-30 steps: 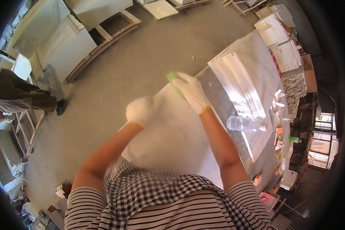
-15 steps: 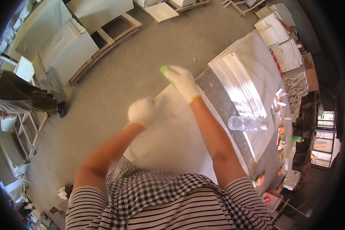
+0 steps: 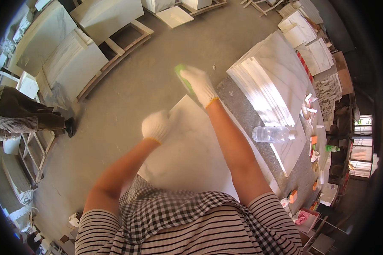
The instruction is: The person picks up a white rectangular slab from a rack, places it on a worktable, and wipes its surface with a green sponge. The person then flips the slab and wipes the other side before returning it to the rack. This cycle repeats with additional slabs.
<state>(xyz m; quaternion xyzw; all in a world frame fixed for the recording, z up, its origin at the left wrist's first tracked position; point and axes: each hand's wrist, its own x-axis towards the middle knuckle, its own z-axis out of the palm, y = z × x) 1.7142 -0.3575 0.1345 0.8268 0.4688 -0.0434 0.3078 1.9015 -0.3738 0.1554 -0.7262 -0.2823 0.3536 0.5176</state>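
Observation:
A white marble slab [image 3: 187, 148] with faint grey veins lies in front of my body, one corner pointing away from me. My left hand [image 3: 155, 126], in a white knit glove with a yellow cuff, is closed on the slab's left edge; its fingertips are hidden. In my right hand [image 3: 198, 85], gloved the same way, is a flat green block [image 3: 185, 80], somewhat blurred by motion. That hand is just beyond the slab's far corner, along its right side.
To the right are stacked marble slabs [image 3: 281, 72] and a clear plastic bottle [image 3: 270, 134] lying on its side. Farther right sits a green bottle [image 3: 332, 148]. More slabs rest on a wooden rack [image 3: 115, 55] at far left. A person [image 3: 25, 110] stands at left.
My right hand and the green block have moved slightly away from me and to the left. My left hand stays at the slab's edge. The whole view has shifted a little.

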